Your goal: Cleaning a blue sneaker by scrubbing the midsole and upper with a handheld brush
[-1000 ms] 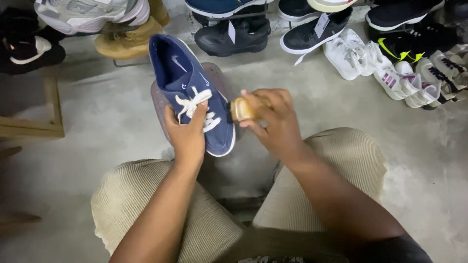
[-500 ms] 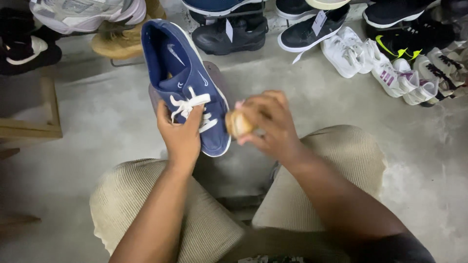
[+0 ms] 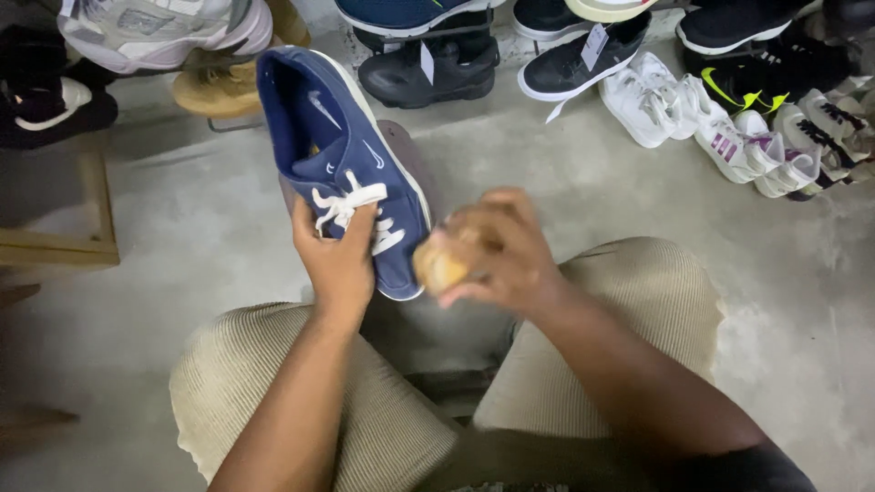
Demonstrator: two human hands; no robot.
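Rt hand (image 3: 497,251) w/ tan brush (image 3: 440,266) now off blue sneaker's (image 3: 351,164) toe, blurred, fingers curled round brush. Lt hand (image 3: 335,260) grips sneaker at laces, above lap. Sneaker rows (image 3: 729,118) on floor (image 3: 182,228) beyond.

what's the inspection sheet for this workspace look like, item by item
surface: bare grey concrete floor, dusty
job's things: blue sneaker with white laces; tan pad or brush, blurred
clutter: white sneakers and black shoes lined along the far edge
grippers: left hand grips the blue sneaker at the laces; right hand holds the tan pad or brush at the shoe's toe end
cables: nothing seen
surroundings: wooden frame at left; beige-trousered knees below
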